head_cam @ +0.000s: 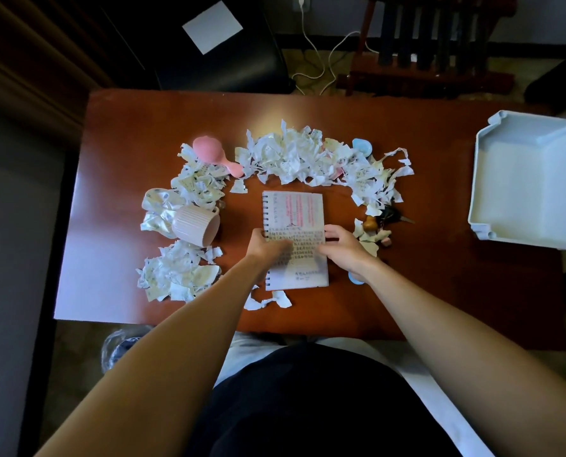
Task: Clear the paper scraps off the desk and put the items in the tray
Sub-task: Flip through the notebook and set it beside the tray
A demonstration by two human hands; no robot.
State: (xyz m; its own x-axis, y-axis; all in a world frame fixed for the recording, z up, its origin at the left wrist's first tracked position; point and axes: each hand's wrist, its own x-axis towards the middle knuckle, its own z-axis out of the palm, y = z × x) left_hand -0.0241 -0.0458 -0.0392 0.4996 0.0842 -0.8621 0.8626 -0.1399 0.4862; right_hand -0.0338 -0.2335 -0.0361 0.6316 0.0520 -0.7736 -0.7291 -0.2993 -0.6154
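A spiral notebook (294, 222), open to handwritten pages, lies flat at the middle of the reddish-brown surface (136, 127) as a person bends over it. The left grip (266, 246) holds the wire-bound edge, thumb outside the coils and fingers across the page. The right grip (343, 248) curls its fingers onto the opposite page edge. Torn paper scraps (288, 156) ring the notebook on the left, far and right sides, with a few more just beside its near edge. A pink ribbed mug (196, 227) lies on its side among the scraps at left. A pink paddle-shaped item (209, 152) sits beyond the mug. The white tray (473, 179) stands well apart at the right end of the surface.
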